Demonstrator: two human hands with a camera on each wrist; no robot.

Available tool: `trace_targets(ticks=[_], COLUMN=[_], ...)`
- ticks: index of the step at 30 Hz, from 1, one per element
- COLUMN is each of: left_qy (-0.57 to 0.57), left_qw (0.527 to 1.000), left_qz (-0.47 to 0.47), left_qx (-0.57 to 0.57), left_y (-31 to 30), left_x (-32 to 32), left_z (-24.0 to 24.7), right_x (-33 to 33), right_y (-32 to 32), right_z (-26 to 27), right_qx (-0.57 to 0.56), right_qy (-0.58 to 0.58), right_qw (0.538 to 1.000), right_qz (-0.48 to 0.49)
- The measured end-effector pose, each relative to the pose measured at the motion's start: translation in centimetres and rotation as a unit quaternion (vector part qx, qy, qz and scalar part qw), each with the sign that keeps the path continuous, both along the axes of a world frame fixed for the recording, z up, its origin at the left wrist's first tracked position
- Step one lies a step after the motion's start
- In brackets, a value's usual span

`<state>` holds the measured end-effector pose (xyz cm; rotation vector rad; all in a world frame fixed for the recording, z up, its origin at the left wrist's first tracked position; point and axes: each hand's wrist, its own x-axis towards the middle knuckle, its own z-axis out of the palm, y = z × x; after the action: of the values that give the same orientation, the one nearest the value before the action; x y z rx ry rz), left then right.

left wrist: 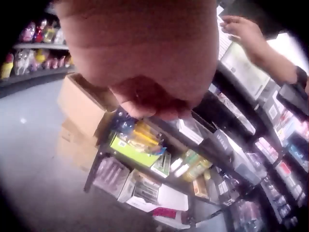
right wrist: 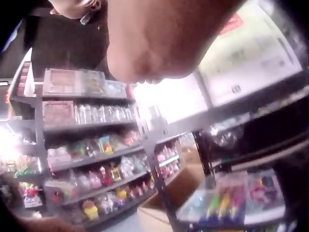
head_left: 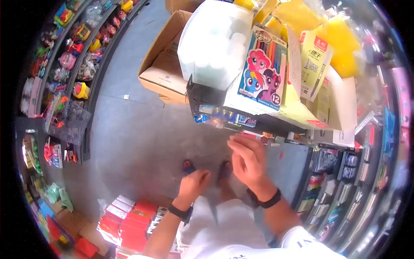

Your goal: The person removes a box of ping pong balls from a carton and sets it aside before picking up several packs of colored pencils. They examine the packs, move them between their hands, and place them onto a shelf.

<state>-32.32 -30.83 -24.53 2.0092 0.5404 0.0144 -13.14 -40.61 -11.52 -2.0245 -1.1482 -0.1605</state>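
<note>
Currently, the pencil box (head_left: 264, 69) sits atop the shelf (head_left: 278, 122), ahead of both your hands and touched by neither. Its long axis points roughly away from you, slightly aslant, with its printed face showing. Your right hand (head_left: 249, 159) is nearer, just short of the box's near end, fingers loosely bent and apart from the thumb. Your left hand (head_left: 194, 185) hangs farther back and left of the box, fingers curled in, nothing visible in it. The pen box (head_left: 314, 60) stands just right of the pencil box.
</note>
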Motion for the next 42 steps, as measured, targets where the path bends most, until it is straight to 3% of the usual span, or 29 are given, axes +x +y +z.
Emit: trace_targets(ticks=[2,4,7,10,14,18,20,23,26,28,30,31,33,36,40,42], left_qy=[-0.055,-0.090,-0.091,-0.105,-0.162,-0.150,-0.162,-0.108,-0.107,-0.095,-0.088,-0.037,-0.079,-0.137,-0.132,-0.107], left_qw=[0.998,0.995,0.996,0.992,0.973,0.958,0.932,0.852,0.825,0.825,0.864,0.840,0.847,0.853,0.877,0.881], left_qz=[-0.009,-0.020,0.001,0.016,0.014,0.008,0.028,0.083,0.062,0.033,-0.017,0.003,0.030,0.079,0.132,0.167], left_qx=[0.033,0.039,0.003,-0.075,-0.161,-0.245,-0.325,-0.505,-0.551,-0.556,-0.496,-0.541,-0.525,-0.498,-0.443,-0.429], left_y=[1.8,3.8,5.9,7.2,7.0,7.0,7.5,8.4,7.9,7.7,7.3,7.3,6.9,6.6,8.3,8.8], left_x=[1.1,2.9,5.6,8.1,9.8,9.8,9.4,9.4,9.7,9.7,9.8,9.6,8.5,6.0,2.9,1.9], left_z=[0.9,2.8,5.4,8.5,10.2,12.3,12.8,14.1,14.5,14.6,16.0,16.4,17.1,16.7,15.7,14.9], right_x=[1.4,2.5,3.2,3.4,3.5,2.2,0.7,-2.6,-5.0,-6.4,-7.3,-7.8,-8.1,-8.2,-4.6,-2.1], right_y=[1.1,2.6,4.1,3.7,2.5,0.9,-0.1,-1.6,-2.5,-2.9,-3.3,-3.5,-4.4,-5.8,-3.0,-0.5], right_z=[3.2,5.0,7.0,5.4,4.1,3.9,3.8,3.6,3.2,3.1,3.5,3.5,2.8,0.9,3.2,4.3], right_qx=[0.037,0.016,-0.140,-0.187,-0.140,-0.069,-0.048,-0.038,-0.041,-0.061,-0.065,-0.048,0.031,0.050,-0.066,-0.055], right_qy=[-0.130,-0.197,-0.205,-0.190,-0.222,-0.230,-0.226,-0.213,-0.177,-0.150,-0.156,-0.152,-0.143,-0.088,-0.092,-0.127], right_qw=[0.991,0.976,0.941,0.930,0.934,0.953,0.962,0.971,0.981,0.985,0.983,0.985,0.988,0.991,0.985,0.982], right_qz=[0.005,-0.092,-0.229,-0.252,-0.243,-0.184,-0.147,-0.099,-0.070,-0.067,-0.065,-0.064,-0.040,-0.093,-0.130,-0.128])
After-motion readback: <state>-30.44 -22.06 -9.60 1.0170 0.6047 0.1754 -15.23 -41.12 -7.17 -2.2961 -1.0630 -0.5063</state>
